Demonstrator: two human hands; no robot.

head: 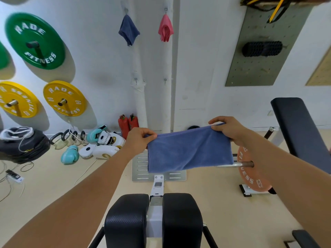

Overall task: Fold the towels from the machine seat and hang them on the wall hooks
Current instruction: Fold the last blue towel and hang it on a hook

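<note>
Left hand (141, 140), right hand (226, 128) pinch blue towel (189, 151) corners; 2 towels hang above 2 bare hooks.

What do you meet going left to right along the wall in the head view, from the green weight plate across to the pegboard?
green weight plate → dark blue towel on its hook → pink towel on its hook → grey pegboard with the black foam roller.

— What sort of place is this?
— A gym: left of the wall hooks (165, 9) hang weight plates (35, 41); below them, boxing gloves (70, 154) and a padded machine seat (154, 217).
</note>
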